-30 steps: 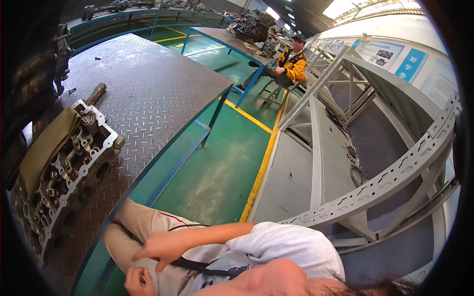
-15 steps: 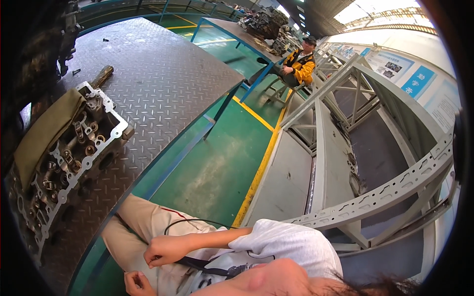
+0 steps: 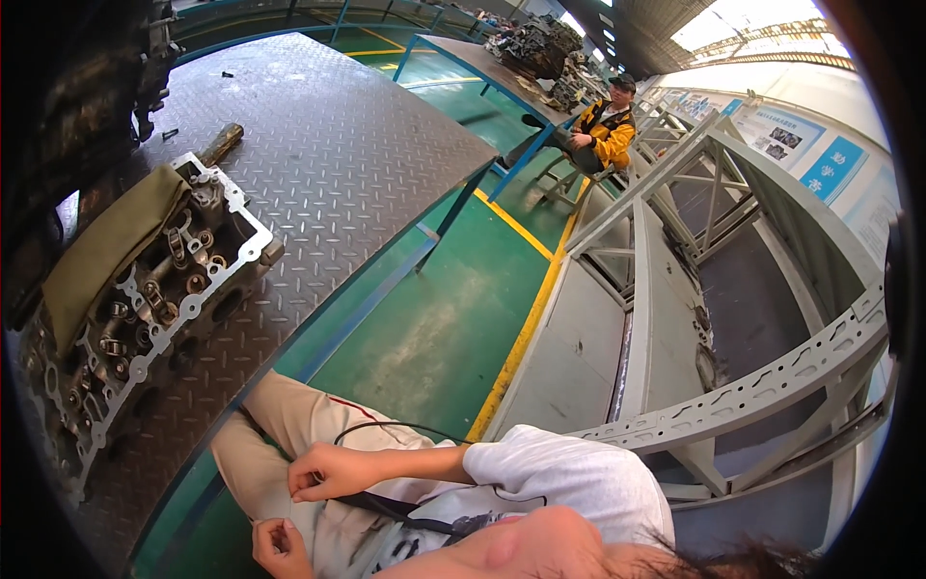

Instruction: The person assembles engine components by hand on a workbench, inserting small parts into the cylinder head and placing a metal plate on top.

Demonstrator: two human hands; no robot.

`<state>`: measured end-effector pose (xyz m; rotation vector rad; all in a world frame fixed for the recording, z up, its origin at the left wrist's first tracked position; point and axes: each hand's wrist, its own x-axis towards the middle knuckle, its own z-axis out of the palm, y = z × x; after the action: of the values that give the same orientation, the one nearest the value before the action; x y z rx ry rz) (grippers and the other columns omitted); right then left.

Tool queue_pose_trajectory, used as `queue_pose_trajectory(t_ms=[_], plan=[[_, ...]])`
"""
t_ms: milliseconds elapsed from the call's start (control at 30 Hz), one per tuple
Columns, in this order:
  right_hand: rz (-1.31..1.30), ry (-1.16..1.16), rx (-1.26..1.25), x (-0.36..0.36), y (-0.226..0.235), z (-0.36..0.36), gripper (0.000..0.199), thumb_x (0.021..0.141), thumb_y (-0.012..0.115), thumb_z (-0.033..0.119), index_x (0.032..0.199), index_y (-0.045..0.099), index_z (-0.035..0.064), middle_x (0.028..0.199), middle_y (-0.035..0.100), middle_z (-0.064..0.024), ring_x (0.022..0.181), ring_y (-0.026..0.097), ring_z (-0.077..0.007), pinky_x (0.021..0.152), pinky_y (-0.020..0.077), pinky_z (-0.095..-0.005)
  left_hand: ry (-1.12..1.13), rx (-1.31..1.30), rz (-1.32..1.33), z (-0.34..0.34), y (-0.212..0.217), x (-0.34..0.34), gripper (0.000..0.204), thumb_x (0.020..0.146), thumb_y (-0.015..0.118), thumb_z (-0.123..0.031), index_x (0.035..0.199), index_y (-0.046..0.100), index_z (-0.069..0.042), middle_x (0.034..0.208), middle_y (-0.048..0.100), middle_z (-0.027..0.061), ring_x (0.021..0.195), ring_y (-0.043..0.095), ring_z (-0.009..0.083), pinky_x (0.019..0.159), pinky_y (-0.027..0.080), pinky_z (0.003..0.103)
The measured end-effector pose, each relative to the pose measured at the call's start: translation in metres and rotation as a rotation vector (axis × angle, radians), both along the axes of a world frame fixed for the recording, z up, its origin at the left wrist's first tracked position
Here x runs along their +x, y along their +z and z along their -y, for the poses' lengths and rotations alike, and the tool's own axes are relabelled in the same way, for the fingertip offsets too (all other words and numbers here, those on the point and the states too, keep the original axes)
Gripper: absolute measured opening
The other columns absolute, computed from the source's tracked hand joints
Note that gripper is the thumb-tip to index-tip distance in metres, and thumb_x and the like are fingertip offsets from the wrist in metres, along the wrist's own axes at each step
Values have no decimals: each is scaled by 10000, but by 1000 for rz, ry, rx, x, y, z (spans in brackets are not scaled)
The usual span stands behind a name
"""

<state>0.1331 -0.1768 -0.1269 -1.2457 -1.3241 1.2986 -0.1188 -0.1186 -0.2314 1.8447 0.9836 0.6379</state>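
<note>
My right hand [image 3: 333, 472] is in front of my body above the light trousers, its fingers curled in. Below it in the picture, my left hand [image 3: 280, 548] is also curled, a short gap from the right. Whether either hand holds anything small does not show. A dark strap [image 3: 410, 518] crosses my shirt near the right wrist. To the left, a metal cylinder head [image 3: 159, 299] with round bores and a pale machined rim lies on a tread-plate table [image 3: 338, 145], away from both hands. An olive cloth strip [image 3: 111, 256] is draped along it.
Two small bolts [image 3: 171, 133] [image 3: 228, 74] and a worn stick-like piece [image 3: 222, 145] lie on the table. A dark engine [image 3: 87, 106] looms at left. Grey metal frames [image 3: 762, 386] stand at right. Behind, a person in a yellow-black jacket [image 3: 610, 135] sits by another table [image 3: 463, 56].
The view has shifted, so the table, cylinder head and frames appear farther right. My right hand has risen a little in the picture, its fingers turned slightly. Both hands stay curled.
</note>
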Motion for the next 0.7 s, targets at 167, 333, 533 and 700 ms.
queue_pose_trajectory(t_ms=[167, 333, 533, 700], plan=[[-112, -134, -5, 2, -8, 4, 98, 856, 658, 106, 860, 645, 9, 630, 592, -15, 554, 506, -62, 498, 375, -239, -110, -85, -78, -1, 29, 13, 148, 900, 606, -114, 841, 508, -19, 751, 465, 29, 510, 418, 53, 468, 363, 211], [-89, -126, -10, 4, -6, 3, 95, 853, 662, 101, 859, 645, 8, 615, 579, -1, 549, 494, -48, 493, 365, -225, -80, -79, -70, 8, 53, 25, 131, 896, 599, -79, 828, 515, -5, 741, 471, 30, 507, 415, 59, 467, 367, 213], [-97, -151, -17, 8, -6, 4, 97, 847, 669, 99, 842, 647, 5, 598, 573, -6, 534, 483, -47, 487, 360, -221, -39, -29, 0, 16, 62, 33, 106, 876, 616, -54, 816, 554, 7, 708, 508, 40, 527, 448, 67, 475, 380, 218], [-25, -188, -63, 11, -4, 5, 114, 850, 674, 109, 835, 646, -1, 593, 569, -8, 542, 485, -44, 491, 366, -222, -40, -4, -12, 16, 59, 33, 87, 860, 638, -52, 817, 586, 4, 690, 536, 42, 524, 469, 73, 478, 391, 218]])
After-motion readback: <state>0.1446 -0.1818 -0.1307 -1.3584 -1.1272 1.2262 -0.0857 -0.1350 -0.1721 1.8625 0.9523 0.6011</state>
